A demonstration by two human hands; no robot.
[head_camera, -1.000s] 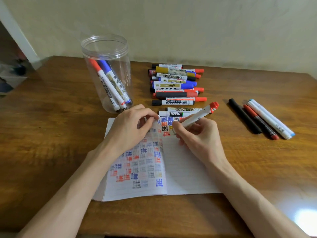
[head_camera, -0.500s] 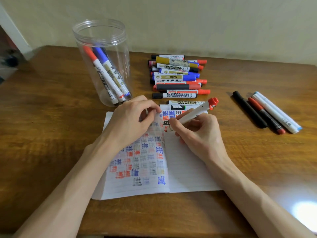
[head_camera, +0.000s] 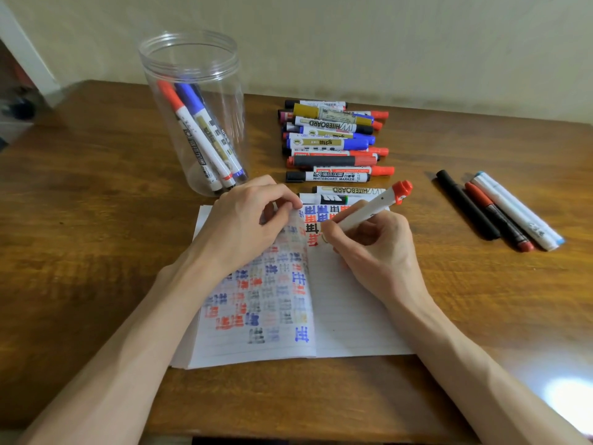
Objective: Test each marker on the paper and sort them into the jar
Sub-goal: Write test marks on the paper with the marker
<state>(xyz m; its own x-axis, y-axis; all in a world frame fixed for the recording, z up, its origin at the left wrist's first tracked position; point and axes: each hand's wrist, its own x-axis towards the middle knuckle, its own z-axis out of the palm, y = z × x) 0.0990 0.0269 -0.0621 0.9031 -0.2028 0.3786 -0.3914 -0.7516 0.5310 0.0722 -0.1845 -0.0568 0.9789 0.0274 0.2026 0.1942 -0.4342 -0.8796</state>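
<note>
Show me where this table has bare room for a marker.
Bare wooden tabletop lies left of the clear plastic jar, and right of the lined paper notebook below the four loose markers. A narrow strip runs between those and the stacked marker pile. Crowded: between jar, pile and the notebook's top, where the left hand and right hand, holding a red-capped white marker, work.

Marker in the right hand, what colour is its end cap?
The cap is red, clearest in the head view.
</note>
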